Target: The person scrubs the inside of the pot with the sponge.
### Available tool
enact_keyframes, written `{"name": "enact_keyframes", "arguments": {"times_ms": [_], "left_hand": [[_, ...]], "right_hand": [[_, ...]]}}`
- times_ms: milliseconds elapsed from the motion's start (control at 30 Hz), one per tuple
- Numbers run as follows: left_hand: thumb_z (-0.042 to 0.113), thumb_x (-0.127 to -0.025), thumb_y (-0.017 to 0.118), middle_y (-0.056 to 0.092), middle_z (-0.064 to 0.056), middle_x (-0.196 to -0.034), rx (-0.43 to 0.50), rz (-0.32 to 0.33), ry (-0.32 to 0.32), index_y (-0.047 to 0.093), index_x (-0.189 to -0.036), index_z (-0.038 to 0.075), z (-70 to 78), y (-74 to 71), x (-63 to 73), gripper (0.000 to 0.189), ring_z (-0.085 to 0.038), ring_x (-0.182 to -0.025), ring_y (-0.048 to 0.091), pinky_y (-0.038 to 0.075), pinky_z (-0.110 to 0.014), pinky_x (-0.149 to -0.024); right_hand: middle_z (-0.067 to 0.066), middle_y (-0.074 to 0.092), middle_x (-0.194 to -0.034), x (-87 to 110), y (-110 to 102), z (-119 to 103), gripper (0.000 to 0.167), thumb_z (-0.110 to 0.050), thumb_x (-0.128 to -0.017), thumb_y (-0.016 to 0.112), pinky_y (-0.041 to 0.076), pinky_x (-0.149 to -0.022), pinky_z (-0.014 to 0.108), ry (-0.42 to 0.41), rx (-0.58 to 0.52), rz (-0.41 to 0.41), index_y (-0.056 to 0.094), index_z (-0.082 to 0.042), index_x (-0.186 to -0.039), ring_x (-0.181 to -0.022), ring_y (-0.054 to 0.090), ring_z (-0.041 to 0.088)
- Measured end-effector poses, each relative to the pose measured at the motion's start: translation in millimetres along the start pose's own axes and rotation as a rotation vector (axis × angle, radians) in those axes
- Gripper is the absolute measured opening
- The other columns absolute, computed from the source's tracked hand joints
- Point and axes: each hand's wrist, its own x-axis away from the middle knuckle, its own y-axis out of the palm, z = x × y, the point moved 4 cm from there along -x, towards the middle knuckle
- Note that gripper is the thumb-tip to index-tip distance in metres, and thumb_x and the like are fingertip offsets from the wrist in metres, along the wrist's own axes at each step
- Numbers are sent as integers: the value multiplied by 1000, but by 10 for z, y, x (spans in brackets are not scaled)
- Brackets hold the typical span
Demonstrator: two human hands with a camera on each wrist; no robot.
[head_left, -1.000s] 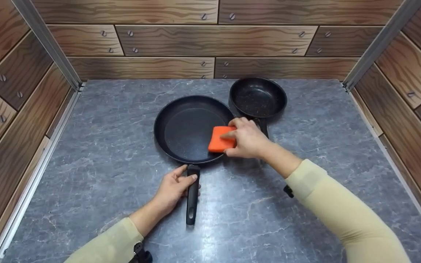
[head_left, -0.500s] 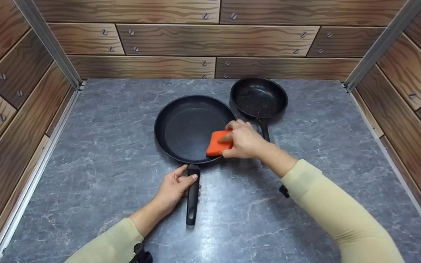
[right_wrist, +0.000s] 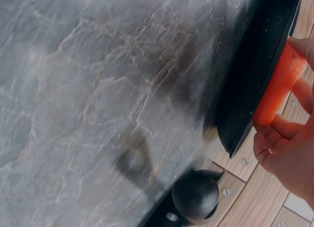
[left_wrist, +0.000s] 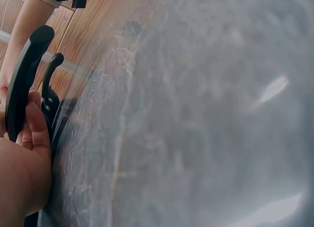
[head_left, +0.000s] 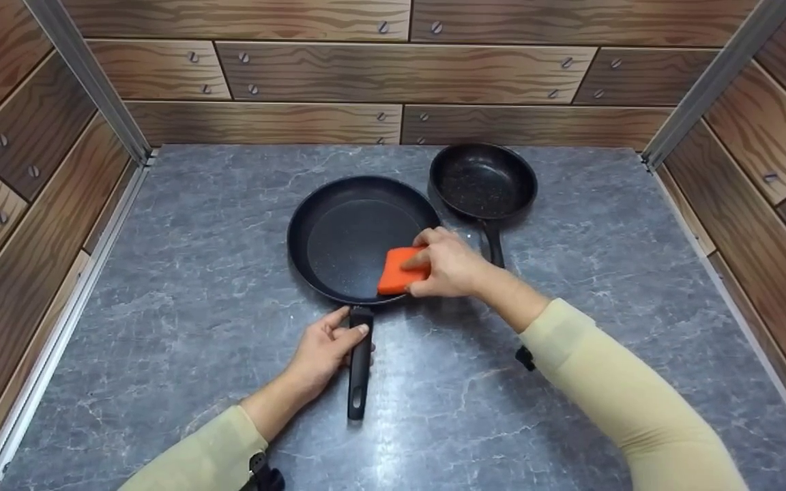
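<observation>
A large black frying pan [head_left: 352,239] sits mid-table with its handle [head_left: 359,382] pointing toward me. My left hand [head_left: 321,351] grips that handle near the pan, thumb on top; the left wrist view shows the fingers around the dark handle [left_wrist: 27,74]. In my right hand [head_left: 449,262] is an orange sponge [head_left: 400,269], pinched between thumb and fingers against the pan's inner right side, close to the near rim. The right wrist view has the sponge [right_wrist: 279,87] at the rim of the speckled pan wall [right_wrist: 255,65], fingers curled over it.
A smaller black frying pan [head_left: 483,181] stands at the back right, its handle [head_left: 493,242] pointing forward behind my right hand. The grey marble-look tabletop [head_left: 181,273] meets wood-patterned walls [head_left: 311,71] at the back and both sides, with metal posts [head_left: 89,82] in the corners.
My right hand has slid the sponge left and slightly toward me along the large frying pan's inner side. The left hand and both pans stay in place.
</observation>
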Motion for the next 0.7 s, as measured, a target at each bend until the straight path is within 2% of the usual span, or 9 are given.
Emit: {"name": "enact_keyframes", "arguments": {"times_ms": [467,700], "left_hand": [[7,-102,67,77,-11,-82,13,-10,-2,21,-161,-16,-5,-2,-16,78,-15,-61,72,59,-25,-57],[7,-101,68,77,-16,-84,9,-23,4,27,-160,-15,-9,-5,-13,75,-17,-62,73,60,-26,-57]], "right_hand": [[17,64,-130,-57,74,-89,43,-36,-83,81,51,-95,47,12,-77,-31,83,-18,-121,-114,56,32],[16,65,-130,-83,101,-148,42,-35,-84,80,51,-95,46,-2,-86,-40,83,-17,-121,-113,57,33]]}}
